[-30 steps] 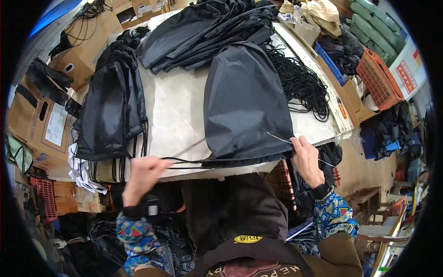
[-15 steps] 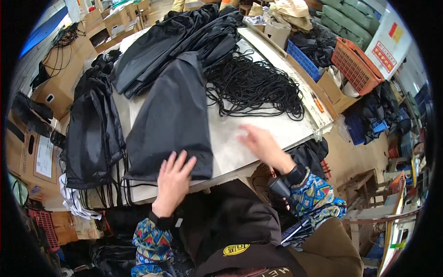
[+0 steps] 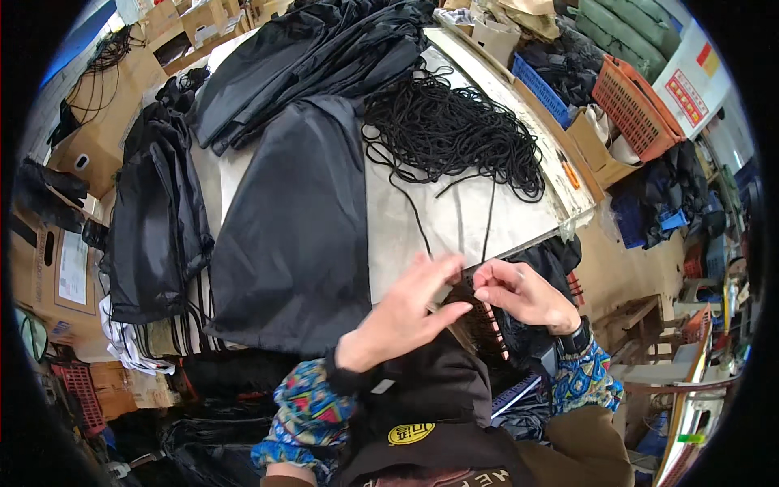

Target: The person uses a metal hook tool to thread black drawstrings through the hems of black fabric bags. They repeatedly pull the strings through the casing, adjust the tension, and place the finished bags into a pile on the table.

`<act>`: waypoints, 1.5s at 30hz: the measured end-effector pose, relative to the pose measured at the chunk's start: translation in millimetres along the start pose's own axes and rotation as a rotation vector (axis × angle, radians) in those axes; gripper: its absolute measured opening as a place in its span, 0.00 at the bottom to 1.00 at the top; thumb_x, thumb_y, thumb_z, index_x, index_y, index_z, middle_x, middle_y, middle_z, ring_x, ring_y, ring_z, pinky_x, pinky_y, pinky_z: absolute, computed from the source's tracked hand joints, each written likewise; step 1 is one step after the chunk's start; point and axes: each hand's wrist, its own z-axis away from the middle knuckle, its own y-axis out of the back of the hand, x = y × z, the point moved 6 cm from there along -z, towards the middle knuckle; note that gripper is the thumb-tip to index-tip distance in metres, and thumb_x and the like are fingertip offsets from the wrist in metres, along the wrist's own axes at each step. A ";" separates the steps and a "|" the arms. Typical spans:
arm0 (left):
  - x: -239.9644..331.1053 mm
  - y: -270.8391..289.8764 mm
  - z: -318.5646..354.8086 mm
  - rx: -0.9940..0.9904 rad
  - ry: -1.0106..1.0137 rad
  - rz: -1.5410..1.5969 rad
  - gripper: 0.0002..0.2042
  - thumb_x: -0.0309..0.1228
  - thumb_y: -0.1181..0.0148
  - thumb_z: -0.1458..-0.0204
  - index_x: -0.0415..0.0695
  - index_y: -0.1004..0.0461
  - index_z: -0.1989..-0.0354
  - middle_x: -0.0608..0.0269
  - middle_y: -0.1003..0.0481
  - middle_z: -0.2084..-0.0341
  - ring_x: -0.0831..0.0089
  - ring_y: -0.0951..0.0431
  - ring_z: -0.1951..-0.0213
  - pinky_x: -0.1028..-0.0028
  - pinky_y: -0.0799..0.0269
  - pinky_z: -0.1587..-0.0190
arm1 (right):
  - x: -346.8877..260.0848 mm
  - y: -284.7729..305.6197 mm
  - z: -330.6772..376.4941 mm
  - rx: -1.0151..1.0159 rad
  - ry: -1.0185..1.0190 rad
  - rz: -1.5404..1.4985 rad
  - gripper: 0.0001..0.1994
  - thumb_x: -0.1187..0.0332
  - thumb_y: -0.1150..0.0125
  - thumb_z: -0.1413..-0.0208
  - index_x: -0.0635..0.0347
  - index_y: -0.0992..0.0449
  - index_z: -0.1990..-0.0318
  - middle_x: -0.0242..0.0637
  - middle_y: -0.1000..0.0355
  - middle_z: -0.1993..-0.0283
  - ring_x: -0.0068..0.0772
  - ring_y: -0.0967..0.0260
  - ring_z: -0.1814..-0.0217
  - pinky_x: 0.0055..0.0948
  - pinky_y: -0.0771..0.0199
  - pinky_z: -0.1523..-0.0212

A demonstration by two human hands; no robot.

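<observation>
My right hand [image 3: 526,299] is pinching a black cord [image 3: 489,219], which runs up to the tangled pile of black cords [image 3: 454,134] on the table. Facing it, close by, is my left hand [image 3: 406,312], its thumb held apart from the fingers. Another strand of cord [image 3: 415,215] comes down from the pile and goes out of sight at the left fingers; whether they touch it is hidden. To the left, a black fabric bag [image 3: 296,227] lies flat on the white tabletop [image 3: 389,235], touched by neither hand.
Folded black bags [image 3: 300,69] are heaped at the back. More black bags [image 3: 158,235] with hanging cords lie at the left edge. Beyond the table's right side are an orange basket [image 3: 637,105], a blue crate [image 3: 540,91] and a cardboard box [image 3: 600,150]. An orange cutter [image 3: 570,174] lies along the edge.
My left hand has left the bag and moved right. My right hand has drawn back toward me with a cord from the pile. The bag sits slightly nearer me.
</observation>
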 end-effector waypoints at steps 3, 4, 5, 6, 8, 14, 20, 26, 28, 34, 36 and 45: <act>1.0 -12.8 10.2 -0.103 0.061 0.094 0.10 0.26 0.41 0.48 0.35 0.26 0.59 0.55 0.24 0.74 0.67 0.22 0.72 0.71 0.28 0.62 | -3.6 21.2 9.9 0.184 -0.026 0.208 0.05 0.71 0.45 0.43 0.64 0.31 0.64 0.36 0.32 0.77 0.24 0.35 0.74 0.25 0.35 0.73; 6.8 -7.8 15.0 -0.115 0.106 0.129 0.09 0.25 0.42 0.48 0.35 0.25 0.61 0.54 0.23 0.74 0.68 0.21 0.72 0.74 0.28 0.66 | -5.7 36.8 15.5 0.359 0.152 0.449 0.04 0.73 0.46 0.43 0.64 0.31 0.63 0.43 0.31 0.76 0.38 0.31 0.75 0.30 0.32 0.72; 15.0 4.7 22.7 -0.124 0.153 0.164 0.07 0.25 0.43 0.47 0.34 0.24 0.63 0.53 0.23 0.73 0.69 0.21 0.72 0.76 0.28 0.70 | 5.2 53.6 20.7 0.495 0.137 0.557 0.04 0.73 0.48 0.43 0.64 0.32 0.63 0.47 0.32 0.76 0.48 0.32 0.74 0.34 0.33 0.72; 21.1 20.9 36.3 -0.136 0.193 0.256 0.07 0.25 0.44 0.47 0.34 0.25 0.64 0.51 0.23 0.72 0.62 0.22 0.71 0.73 0.29 0.69 | 14.1 66.6 19.8 0.569 -0.024 0.575 0.05 0.72 0.48 0.43 0.64 0.32 0.63 0.49 0.32 0.75 0.49 0.32 0.73 0.36 0.34 0.72; 37.4 62.0 68.0 -0.213 0.206 0.251 0.07 0.24 0.44 0.47 0.34 0.24 0.64 0.55 0.22 0.73 0.70 0.22 0.74 0.76 0.29 0.71 | 28.2 90.3 20.3 0.729 -0.138 0.635 0.06 0.70 0.49 0.42 0.64 0.33 0.63 0.51 0.32 0.75 0.52 0.31 0.71 0.39 0.35 0.72; 110.0 155.2 149.2 -0.276 -0.635 1.113 0.17 0.22 0.47 0.51 0.42 0.36 0.93 0.62 0.31 0.92 0.75 0.36 0.93 0.76 0.42 0.89 | 84.9 134.5 13.9 1.019 -0.079 0.932 0.06 0.70 0.50 0.41 0.63 0.34 0.62 0.51 0.30 0.72 0.55 0.31 0.69 0.43 0.34 0.70; 92.8 121.5 150.6 0.176 0.037 0.767 0.12 0.23 0.50 0.46 0.41 0.31 0.83 0.68 0.31 0.87 0.80 0.35 0.88 0.78 0.41 0.85 | 24.0 81.6 -1.9 0.597 -0.052 0.367 0.10 0.71 0.48 0.42 0.64 0.32 0.54 0.45 0.28 0.70 0.32 0.31 0.68 0.33 0.32 0.67; 47.2 29.0 51.5 -0.065 0.552 0.586 0.11 0.32 0.51 0.39 0.37 0.26 0.67 0.73 0.35 0.85 0.87 0.38 0.81 0.83 0.43 0.78 | -64.7 -47.3 3.0 -0.480 0.091 0.050 0.12 0.65 0.42 0.42 0.67 0.28 0.61 0.38 0.31 0.74 0.20 0.36 0.70 0.24 0.34 0.67; 42.2 36.9 52.0 0.028 0.513 0.553 0.11 0.31 0.49 0.40 0.36 0.26 0.68 0.74 0.35 0.85 0.88 0.39 0.81 0.84 0.44 0.78 | -51.4 -8.5 13.1 -0.041 0.157 -0.161 0.08 0.68 0.43 0.43 0.65 0.26 0.69 0.29 0.33 0.78 0.17 0.40 0.77 0.21 0.38 0.75; 23.8 40.9 47.6 0.062 0.261 0.367 0.10 0.29 0.49 0.41 0.35 0.25 0.68 0.68 0.28 0.81 0.84 0.32 0.78 0.81 0.37 0.74 | 12.4 141.2 72.3 1.123 0.263 -0.638 0.10 0.62 0.47 0.39 0.57 0.30 0.69 0.18 0.51 0.85 0.10 0.61 0.87 0.16 0.64 0.88; 6.9 37.1 39.2 0.105 0.186 0.163 0.10 0.27 0.49 0.42 0.34 0.26 0.70 0.67 0.28 0.80 0.82 0.30 0.76 0.81 0.35 0.70 | 21.5 159.6 84.1 1.215 0.303 -0.597 0.11 0.61 0.47 0.39 0.58 0.29 0.69 0.17 0.51 0.85 0.09 0.61 0.86 0.16 0.64 0.88; 52.6 -32.7 37.4 -0.286 0.235 0.570 0.08 0.28 0.48 0.42 0.36 0.27 0.66 0.61 0.26 0.76 0.76 0.25 0.73 0.76 0.30 0.69 | -19.7 57.3 10.2 0.534 -0.109 -0.052 0.15 0.63 0.47 0.39 0.60 0.27 0.48 0.20 0.36 0.81 0.11 0.42 0.81 0.14 0.42 0.80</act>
